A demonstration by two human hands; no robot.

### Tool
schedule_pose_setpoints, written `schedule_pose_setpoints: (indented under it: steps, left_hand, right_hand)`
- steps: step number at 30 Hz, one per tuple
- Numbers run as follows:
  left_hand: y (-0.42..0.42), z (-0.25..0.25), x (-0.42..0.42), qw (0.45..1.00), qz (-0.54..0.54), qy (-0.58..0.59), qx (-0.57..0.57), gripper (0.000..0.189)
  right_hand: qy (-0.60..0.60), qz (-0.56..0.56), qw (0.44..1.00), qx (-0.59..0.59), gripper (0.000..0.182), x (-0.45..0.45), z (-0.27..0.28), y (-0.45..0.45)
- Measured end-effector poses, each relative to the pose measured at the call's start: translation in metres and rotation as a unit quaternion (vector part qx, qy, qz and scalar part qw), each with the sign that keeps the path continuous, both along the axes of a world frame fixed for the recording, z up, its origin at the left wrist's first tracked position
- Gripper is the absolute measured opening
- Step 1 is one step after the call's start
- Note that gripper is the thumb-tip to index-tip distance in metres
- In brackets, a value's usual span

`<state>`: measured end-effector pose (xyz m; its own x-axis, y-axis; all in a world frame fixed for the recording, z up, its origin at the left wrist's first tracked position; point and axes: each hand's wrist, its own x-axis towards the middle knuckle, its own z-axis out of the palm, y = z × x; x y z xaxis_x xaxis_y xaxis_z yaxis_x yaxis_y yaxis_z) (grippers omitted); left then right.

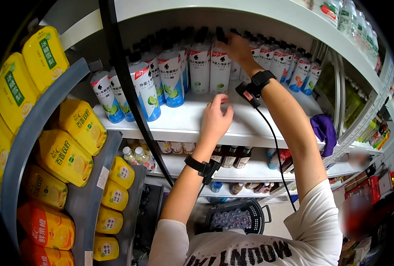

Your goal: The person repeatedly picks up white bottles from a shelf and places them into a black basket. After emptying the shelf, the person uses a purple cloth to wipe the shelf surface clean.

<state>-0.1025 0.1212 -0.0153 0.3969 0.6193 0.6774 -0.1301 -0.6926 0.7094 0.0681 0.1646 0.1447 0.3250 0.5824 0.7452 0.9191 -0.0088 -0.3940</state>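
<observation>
My right hand (pixel 237 49) reaches to the back of a white shelf (pixel 197 123), its fingers around the black cap of a white electrolyte drink bottle (pixel 220 71). That bottle stands upright beside a similar white bottle (pixel 199 68). Nearer to me, my left hand (pixel 216 116) hovers over the front of the shelf, fingers curved, thumb apart, holding nothing. To its left stand bottles with blue bases and lime pictures, such as one lime bottle (pixel 171 79). Another group of bottles (pixel 280 63), some with orange fruit pictures, lines the right side. Each wrist wears a black strap with a small device.
A black upright post (pixel 130 83) crosses in front of the left bottles. Grey shelves at left carry yellow juice jugs (pixel 65 158). Below, a dark basket (pixel 260 212) of bottles stands on the floor. A purple cloth (pixel 323 133) hangs at the shelf's right end; a cable (pixel 273 133) trails from my right wrist.
</observation>
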Motion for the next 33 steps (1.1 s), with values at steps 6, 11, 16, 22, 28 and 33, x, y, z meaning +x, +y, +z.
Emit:
schedule_pose_setpoints:
  steps: [6, 11, 16, 22, 28, 33]
  left_hand:
    - [0.014, -0.008, 0.006, 0.999, 0.011, -0.032, 0.019, 0.045]
    - [0.009, -0.006, 0.009, 0.996, 0.031, -0.010, 0.078, 0.063]
    - [-0.015, 0.006, 0.019, 0.987, -0.133, 0.089, 0.021, 0.073]
    - [-0.058, 0.012, 0.052, 0.960, -0.267, 0.031, -0.078, 0.066]
    - [-0.063, 0.006, 0.074, 0.965, -0.256, 0.038, -0.042, 0.064]
    - [-0.066, 0.008, 0.066, 0.966, -0.240, 0.081, -0.039, 0.063]
  right_hand:
    - [0.036, 0.053, 0.997, 0.039, 0.050, 0.010, 0.003, -0.027]
    - [0.026, 0.065, 0.994, 0.081, 0.054, 0.011, 0.011, -0.083]
    - [0.067, 0.114, 0.991, 0.001, 0.050, 0.000, 0.024, -0.160]
    - [0.029, 0.127, 0.990, 0.045, 0.053, 0.012, 0.010, -0.202]
    - [0.037, 0.117, 0.990, 0.068, 0.046, 0.026, -0.005, -0.226]
    - [0.082, 0.135, 0.978, 0.134, 0.045, 0.031, -0.027, -0.226]
